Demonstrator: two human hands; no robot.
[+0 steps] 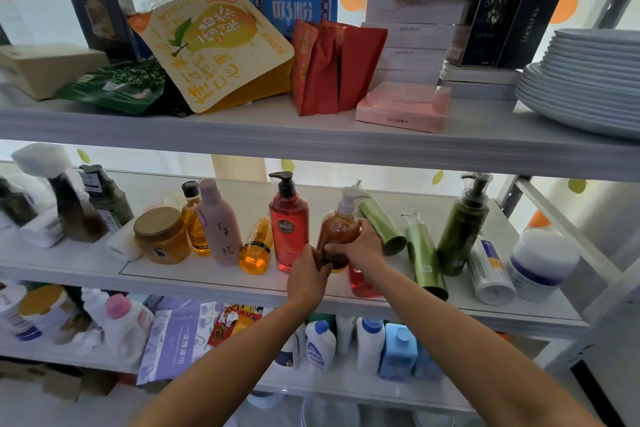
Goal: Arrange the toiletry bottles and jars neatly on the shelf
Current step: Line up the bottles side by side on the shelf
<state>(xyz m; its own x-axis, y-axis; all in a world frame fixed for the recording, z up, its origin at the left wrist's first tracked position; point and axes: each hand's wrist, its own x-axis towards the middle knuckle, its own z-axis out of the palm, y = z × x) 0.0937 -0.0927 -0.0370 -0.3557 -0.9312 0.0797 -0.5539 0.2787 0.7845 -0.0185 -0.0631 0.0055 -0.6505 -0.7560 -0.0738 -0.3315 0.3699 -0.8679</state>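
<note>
Both hands were clamped on the brown pump bottle (337, 232), which stood just to the right of the red pump bottle (289, 225) on the middle shelf (207, 276). The right hand (363, 250) wrapped its body and the left hand (308, 274) gripped its base.

The job looked roughly half done. Left of the red pump bottle, the pink bottle (220, 225) and the amber jar (162, 236) stood upright in a loose row, though the small orange bottle (256, 248) beside it tilted. Right of the red pump bottle, beyond the held one, two light green tubes (424, 253) leaned, a red bottle (362, 282) lay on its side, and a white bottle (490, 270) slanted against the dark green pump bottle (462, 225). Those probably needed straightening.
</note>
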